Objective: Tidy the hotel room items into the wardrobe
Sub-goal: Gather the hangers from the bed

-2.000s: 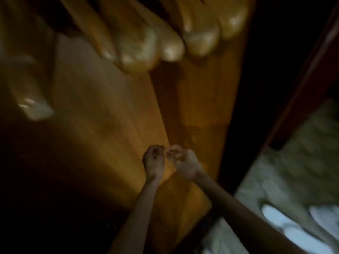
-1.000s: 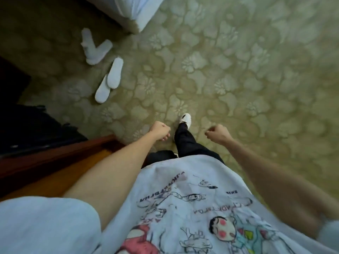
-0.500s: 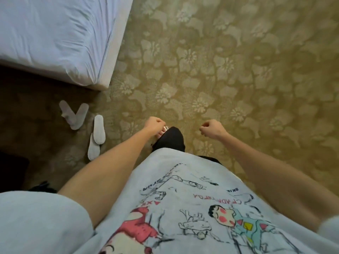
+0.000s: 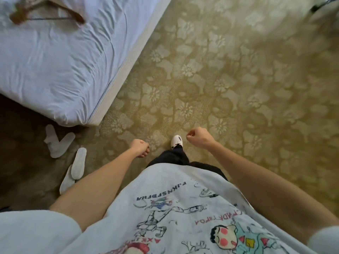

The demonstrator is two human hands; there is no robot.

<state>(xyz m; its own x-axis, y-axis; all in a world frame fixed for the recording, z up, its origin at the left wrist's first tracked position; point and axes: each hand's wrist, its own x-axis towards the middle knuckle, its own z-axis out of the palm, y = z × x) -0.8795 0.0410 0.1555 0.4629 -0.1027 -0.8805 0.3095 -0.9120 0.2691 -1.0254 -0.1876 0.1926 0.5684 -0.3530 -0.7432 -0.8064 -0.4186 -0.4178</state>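
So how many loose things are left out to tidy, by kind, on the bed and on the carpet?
Hangers on the bed: 1
White slippers on the carpet: 4
Total: 5

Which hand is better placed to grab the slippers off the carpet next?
Left. The left hand is on the same side as the white slippers; the right hand would have to cross the body. Both hands are empty fists.

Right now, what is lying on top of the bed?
A wooden hanger lies on the white sheet of the bed, near the upper left corner of the view. The rest of the bed is outside the picture, so other items cannot be seen.
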